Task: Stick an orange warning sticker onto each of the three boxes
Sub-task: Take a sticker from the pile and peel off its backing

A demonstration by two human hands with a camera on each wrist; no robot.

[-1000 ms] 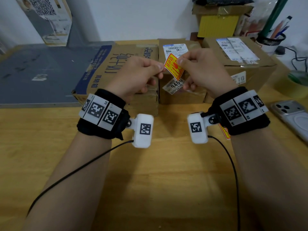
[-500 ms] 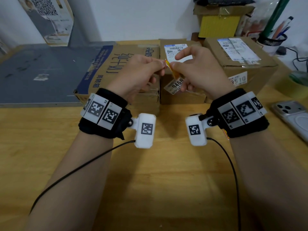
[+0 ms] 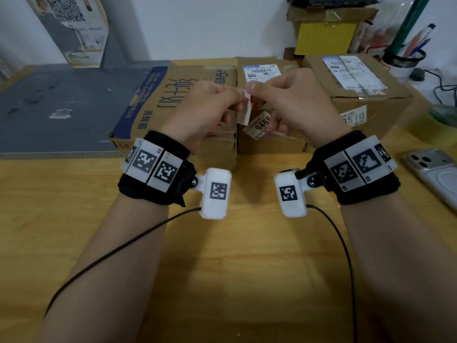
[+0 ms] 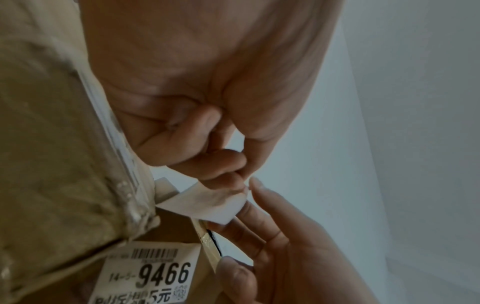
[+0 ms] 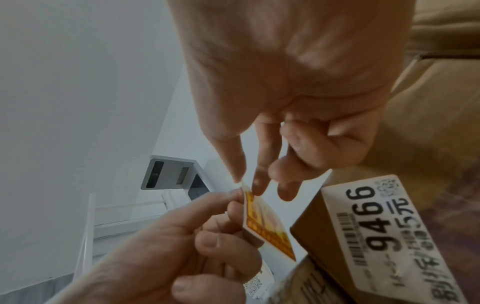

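Note:
Three cardboard boxes stand in a row at the back of the wooden table: a large blue-printed box [image 3: 188, 95], a middle box [image 3: 274, 142] labelled 9466, and a right box [image 3: 366, 100] with a shipping label. Above the middle box my left hand [image 3: 238, 95] and right hand [image 3: 254, 89] both pinch the top corner of one orange warning sticker [image 5: 270, 224]. Its white back [image 3: 244, 112] faces the head camera and also shows in the left wrist view [image 4: 207, 203]. The orange face is turned toward the boxes.
A phone [image 3: 435, 172] lies at the right table edge, with a green tape roll [image 3: 442, 120] and a pen holder [image 3: 403, 60] behind it. A grey mat [image 3: 61, 107] covers the left. An orange scrap [image 3: 335, 198] peeks out under my right wrist.
The sticker has turned from orange face toward me to white back toward me. Both hands stayed above the middle box, fingertips closing on the sticker's top corner.

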